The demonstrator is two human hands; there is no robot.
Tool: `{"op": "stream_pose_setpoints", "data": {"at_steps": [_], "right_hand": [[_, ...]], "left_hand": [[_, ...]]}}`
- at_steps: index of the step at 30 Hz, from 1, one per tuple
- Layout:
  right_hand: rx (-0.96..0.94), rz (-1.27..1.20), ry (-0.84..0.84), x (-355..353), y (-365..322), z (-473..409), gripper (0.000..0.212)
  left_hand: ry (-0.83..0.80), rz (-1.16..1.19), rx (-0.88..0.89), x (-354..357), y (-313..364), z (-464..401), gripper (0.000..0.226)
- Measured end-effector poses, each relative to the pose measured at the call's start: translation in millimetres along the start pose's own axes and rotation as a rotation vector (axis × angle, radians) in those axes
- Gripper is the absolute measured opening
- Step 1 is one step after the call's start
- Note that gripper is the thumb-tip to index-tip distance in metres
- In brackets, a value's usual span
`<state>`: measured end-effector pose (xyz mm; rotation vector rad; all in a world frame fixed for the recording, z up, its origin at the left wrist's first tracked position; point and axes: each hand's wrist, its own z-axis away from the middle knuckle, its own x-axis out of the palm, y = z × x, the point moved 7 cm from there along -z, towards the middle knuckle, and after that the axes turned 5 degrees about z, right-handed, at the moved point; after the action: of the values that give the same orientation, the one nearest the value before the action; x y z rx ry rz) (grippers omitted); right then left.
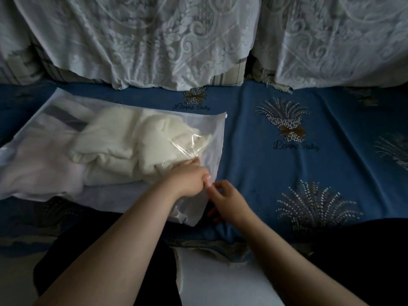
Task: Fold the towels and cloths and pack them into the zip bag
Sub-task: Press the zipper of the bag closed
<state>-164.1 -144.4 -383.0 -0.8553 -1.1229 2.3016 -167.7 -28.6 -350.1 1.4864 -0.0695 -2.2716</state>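
Note:
A translucent white zip bag (pixel 55 115) lies flat on the blue patterned sheet, its open zip edge on the right. Inside it sit cream folded towels (pixel 123 138) and a pale pinkish cloth (pixel 39 168) at the left. My left hand (pixel 187 177) grips the bag's right edge near the front corner, fingers curled on the plastic. My right hand (pixel 225 197) is just beside it, its thumb and fingers pinching the same edge. A small white zip slider (pixel 226 116) shows at the bag's far right corner.
The blue sheet (pixel 309 173) with gold bouquet prints covers the surface to the right. White lace-covered cushions (pixel 154 40) stand along the back. Dark clothing on my legs (pixel 99 250) fills the bottom, with a white patch (pixel 216 279) between them.

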Motion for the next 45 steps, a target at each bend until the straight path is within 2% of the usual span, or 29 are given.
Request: {"op": "stream_pose_setpoints", "data": {"at_steps": [4, 8, 11, 13, 14, 18, 19, 21, 23, 24, 26, 28, 29, 31, 34, 35, 37, 39, 40, 41, 43, 45], "right_hand": [[0.019, 0.043, -0.185, 29, 3, 19, 0.040], [0.123, -0.304, -0.386, 56, -3, 38, 0.011], [0.138, -0.455, -0.277, 45, -2, 42, 0.010], [0.106, -0.443, -0.183, 24, -1, 41, 0.010], [0.071, -0.397, -0.141, 12, -1, 42, 0.012], [-0.087, -0.064, 0.034, -22, 4, 43, 0.020], [-0.076, -0.041, 0.056, -23, 8, 44, 0.017], [0.005, -0.151, 0.078, -21, 19, 44, 0.012], [0.101, -0.208, 0.147, -26, 26, 35, 0.038], [0.110, -0.148, 0.208, -35, 25, 25, 0.048], [0.074, 0.017, 0.296, -52, 12, -4, 0.055], [0.055, 0.118, 0.292, -60, -6, -39, 0.054], [0.063, 0.149, 0.279, -61, -16, -56, 0.065], [0.081, 0.130, 0.245, -64, -39, -80, 0.074], [0.063, -0.026, 0.178, -63, -63, -106, 0.053], [0.074, -0.041, 0.169, -63, -63, -111, 0.046], [0.065, -0.051, 0.171, -62, -53, -119, 0.034], [-0.013, -0.092, 0.182, -62, -44, -127, 0.010], [-0.045, -0.123, 0.193, -63, -40, -128, 0.004], [-0.063, -0.154, 0.197, -63, -37, -131, 0.009], [-0.076, -0.227, 0.187, -63, -32, -137, 0.012], [-0.068, -0.301, 0.147, -61, -31, -140, 0.008]], "left_hand": [[0.044, 0.229, -0.062, -5, -12, -1, 0.025], [0.093, 0.319, -0.135, -7, -23, 1, 0.024], [0.158, 0.550, -0.049, -9, -21, -4, 0.020], [0.219, 0.655, 0.026, -8, -19, -6, 0.016], [0.250, 0.624, 0.052, -6, -18, -6, 0.018], [0.338, 0.319, 0.203, 4, 3, 5, 0.047], [0.337, 0.261, 0.231, 8, 10, 6, 0.049], [0.283, 0.151, 0.231, 24, 15, 3, 0.051], [0.209, 0.095, 0.225, 41, 21, 0, 0.053], [0.189, 0.072, 0.236, 47, 27, -1, 0.056], [0.181, 0.069, 0.266, 48, 39, 1, 0.056], [0.237, 0.038, 0.305, 39, 45, 5, 0.053], [0.244, 0.024, 0.310, 36, 45, 6, 0.053], [0.170, 0.075, 0.272, 34, 42, 3, 0.055], [0.092, 0.159, 0.134, 30, 37, -4, 0.044], [0.157, 0.138, 0.129, 21, 38, -3, 0.037], [0.405, 0.063, 0.180, -14, 41, 4, 0.027], [0.648, 0.061, 0.201, -60, 36, 7, 0.021], [0.742, 0.072, 0.201, -83, 31, 2, 0.020], [0.791, 0.071, 0.189, -102, 24, -10, 0.021], [0.751, 0.032, 0.164, -129, 11, -52, 0.026], [0.589, -0.048, 0.121, -135, 3, -102, 0.034]]}}
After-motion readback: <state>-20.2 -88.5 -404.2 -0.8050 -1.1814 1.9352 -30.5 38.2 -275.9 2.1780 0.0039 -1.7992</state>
